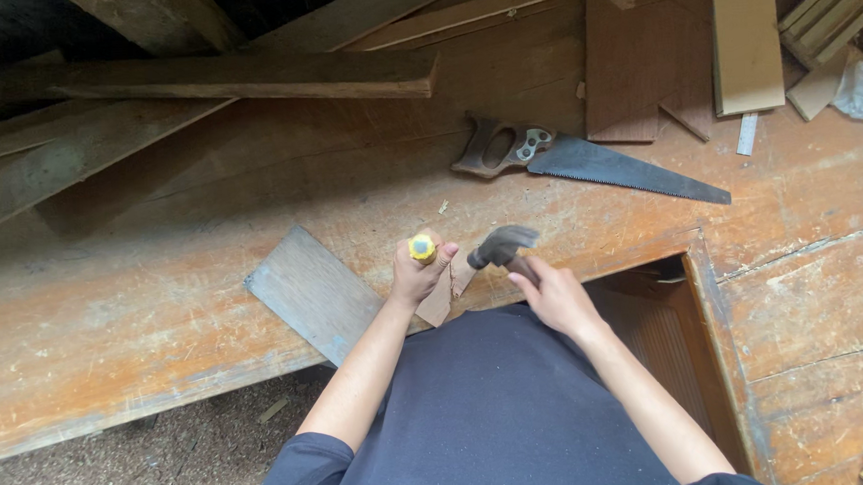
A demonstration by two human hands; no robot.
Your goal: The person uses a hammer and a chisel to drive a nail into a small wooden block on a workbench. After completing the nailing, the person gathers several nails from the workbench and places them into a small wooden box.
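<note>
Yellow-capped tool handle (422,248), probably a chisel, sits upright in the left hand (415,272), fingers wrapped tight round the shaft so only the yellow butt end pokes out the top. It's right at the near edge of the workbench (163,312), just above the person's dark shirt. Can't see the blade end, the fist hides it

Right hand (553,295) is clamped round the handle of a claw hammer (502,246), fingers closed on it. The hammer head hangs just beside the yellow cap, a little to the right of it and not touching it as far as I can tell

Between the two hands there's a small wooden offcut (445,295), a thin pointy piece, tucked against the left hand. Whether the tool tip is actually on it I can't tell

Just left of that a flat grey board (312,291) lies at an angle on the bench, its corner hanging over the near edge

Further back, well apart from the hands, a hand saw (593,160) with a wooden grip lies flat, blade pointing right. Behind it a stack of reddish plywood pieces (637,59) and a paler plank (744,35). Long rough timbers (211,78) are piled along the back left. Sawdust floor (150,468) below the bench
</note>
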